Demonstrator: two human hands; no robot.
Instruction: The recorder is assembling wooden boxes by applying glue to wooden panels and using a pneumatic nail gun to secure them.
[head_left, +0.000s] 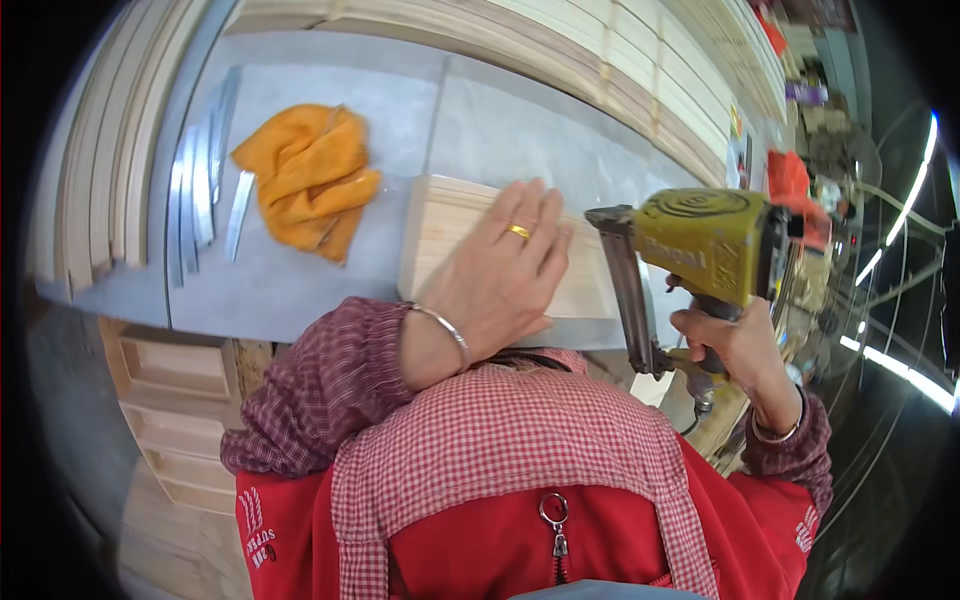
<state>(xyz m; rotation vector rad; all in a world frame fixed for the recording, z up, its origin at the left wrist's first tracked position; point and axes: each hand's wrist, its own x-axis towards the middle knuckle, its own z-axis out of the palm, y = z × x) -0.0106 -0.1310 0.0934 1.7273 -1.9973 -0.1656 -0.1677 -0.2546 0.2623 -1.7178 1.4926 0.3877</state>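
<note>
My left hand (505, 265) lies flat, fingers stretched out, on a pale wooden box or panel (455, 215) at the near edge of the grey worktable. How deep the wooden piece is, I cannot tell. My right hand (735, 335) is wrapped round the black grip of a yellow-green pneumatic nail gun (695, 225). The gun's nose (608, 215) points left, over or beside the right end of the wooden piece; whether they touch is unclear. Its long magazine runs down toward me, and a hose fitting (703, 395) hangs below the grip.
An orange cloth (310, 180) lies left on the grey table (380, 280), beside several thin metal strips (205, 170). Wooden slats (120, 150) are stacked at the far left, and more boards (560, 50) along the back. Wooden trays (175, 365) stand below the table at left.
</note>
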